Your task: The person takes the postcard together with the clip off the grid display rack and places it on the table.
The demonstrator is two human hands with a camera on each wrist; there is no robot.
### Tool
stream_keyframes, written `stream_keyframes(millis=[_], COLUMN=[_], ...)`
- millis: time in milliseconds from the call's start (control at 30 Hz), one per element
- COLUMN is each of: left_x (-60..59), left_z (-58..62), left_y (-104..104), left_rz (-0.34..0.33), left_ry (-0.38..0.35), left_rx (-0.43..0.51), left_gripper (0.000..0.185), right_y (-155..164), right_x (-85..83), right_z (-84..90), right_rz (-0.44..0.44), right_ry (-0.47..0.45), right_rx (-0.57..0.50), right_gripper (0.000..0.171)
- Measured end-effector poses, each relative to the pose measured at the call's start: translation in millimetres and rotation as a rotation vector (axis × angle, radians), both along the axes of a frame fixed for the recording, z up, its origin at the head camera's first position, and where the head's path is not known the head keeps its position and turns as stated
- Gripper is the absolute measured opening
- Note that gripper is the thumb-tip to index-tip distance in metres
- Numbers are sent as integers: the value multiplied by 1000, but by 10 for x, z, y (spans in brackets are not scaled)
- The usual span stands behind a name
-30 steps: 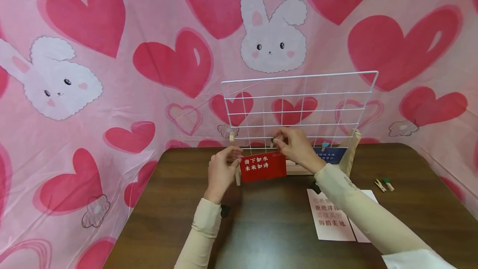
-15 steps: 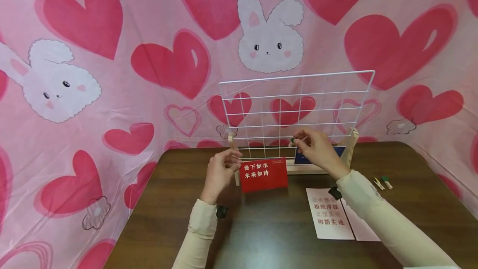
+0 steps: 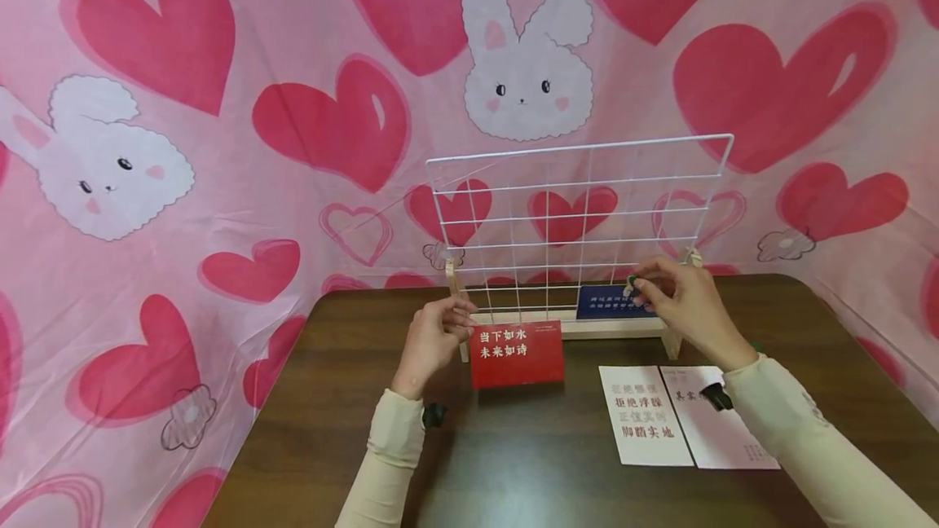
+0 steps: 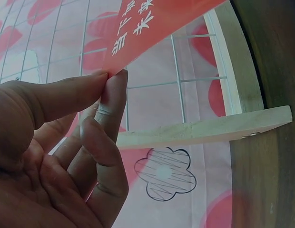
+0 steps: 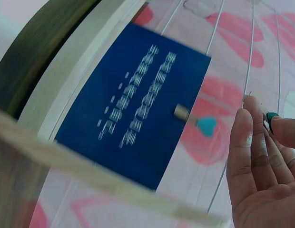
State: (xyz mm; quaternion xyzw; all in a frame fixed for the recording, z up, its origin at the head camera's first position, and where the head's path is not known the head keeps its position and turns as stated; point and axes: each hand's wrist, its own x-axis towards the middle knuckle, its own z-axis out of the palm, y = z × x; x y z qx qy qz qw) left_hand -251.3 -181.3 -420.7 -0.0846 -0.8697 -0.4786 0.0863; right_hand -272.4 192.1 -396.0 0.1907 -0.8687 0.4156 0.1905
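My left hand (image 3: 433,338) pinches the upper left corner of a red card (image 3: 517,354) with white characters between thumb and forefinger (image 4: 107,83). The card (image 4: 152,23) stands in front of a white wire grid (image 3: 579,186) on a wooden base (image 3: 587,326). My right hand (image 3: 682,300) is over at the grid's lower right and pinches a small green clip (image 3: 631,279) in its fingertips (image 5: 271,116). Just left of that hand a blue card (image 5: 142,109) hangs on the grid from a clip with a teal heart (image 5: 201,124).
Two pale cards with characters (image 3: 645,414) (image 3: 722,430) lie flat on the dark wooden table (image 3: 528,463), to the right of the red card. The grid's wooden foot (image 4: 204,130) juts out near my left hand. A pink heart-and-rabbit cloth (image 3: 220,145) hangs behind and to both sides.
My right hand has carried the green clip to the right, from above the red card to the blue card. The left hand keeps the red card, now slightly lower.
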Motion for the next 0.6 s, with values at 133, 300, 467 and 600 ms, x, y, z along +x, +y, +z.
stream_keyframes(millis=[133,300,467,600], left_x=[-1,10,-1,-14], left_z=[-36,-73,-111,-149], left_y=[-5,-7,-16,-19], left_rz=[-7,-26,-50,-63], left_ry=[-35,-94,-108,-135], left_rx=[0,2,2,22], left_gripper=[27,27,27,27], right_y=[182,395,618,823], right_x=[33,115,158,166], right_z=[-2,6,-3,-67], right_rz=[-50,-90,-142,-181], right_ry=[40,49,47,38], right_rx=[31,32,1,-4], right_gripper=[13,15,13,11])
